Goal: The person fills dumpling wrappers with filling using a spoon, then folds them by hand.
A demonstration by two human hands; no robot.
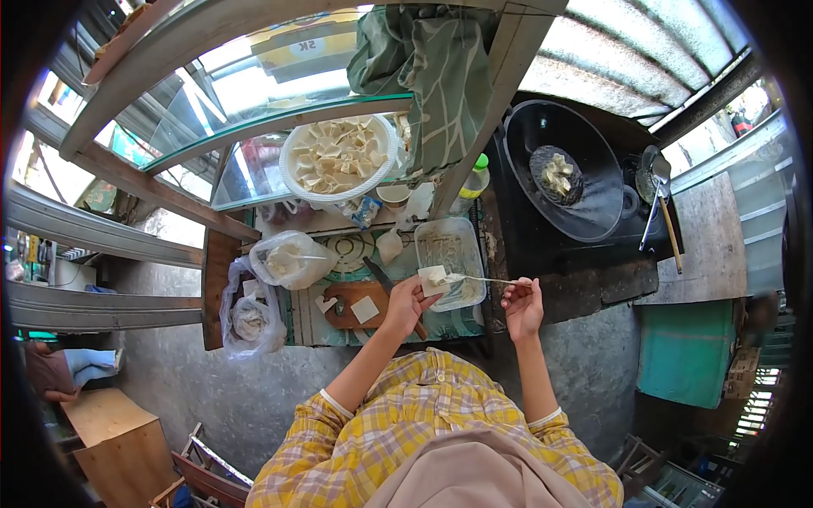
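Note:
My left hand [405, 308] pinches a square white dough wrapper [429, 289] by its edge, with a dab of pale filling on top. In my right hand [522, 309] is the handle of a thin metal spoon [487, 279], its bowl end touching the filling. Both are over a clear plastic tub [461, 298] smeared with filling. Left of the tub lies a wooden cutting board [343, 317] bearing another square wrapper [365, 309] and a smaller piece. A dark-bladed knife [378, 275] lies across the board's right side.
Two plastic bags [292, 259] [251, 322] stand at the left. Behind, a white basin [292, 173] holds many folded dough pieces. A black wok [593, 216] with dumplings in oil sits on the stove at right, beside metal utensils [656, 199]. A green-capped bottle [476, 179] stands between.

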